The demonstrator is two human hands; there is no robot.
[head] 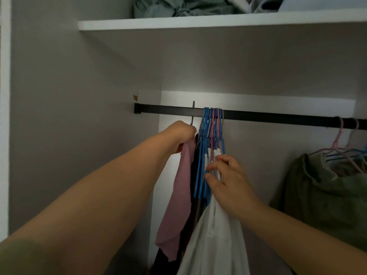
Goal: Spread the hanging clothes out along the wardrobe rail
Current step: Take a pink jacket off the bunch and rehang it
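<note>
1. Many hangers (212, 126), blue and pink, sit packed hook to hook near the left end of the black rail (278, 117); the clothes under them hang in one tight wad, so nothing is spread here yet.
2. One grey hook (193, 114) stands alone on the rail, just left of the pack. Likely the hanger being peeled off toward the rail's left end.
3. Left hand (178, 136) is closed in a fist on the top of the pink garment (178, 205), right under that grey hook. Fingertips are hidden behind the cloth, so the exact grip is unclear.
4. Right hand (224, 177) rests on the pack's right side, below the rail. Its fingers (213, 166) are curled narrow, tips touching the blue hanger arms and white straps, thumb underneath; probably bracing the bunch. Whether it actually clamps anything, I can't tell.
5. White garment (214, 245) drapes below that hand.
6. Second cluster, pink and blue hangers with an olive garment (321, 191), hangs near the rail's right end, well apart.
7. Middle of the rail is bare, room for spreading.
</note>
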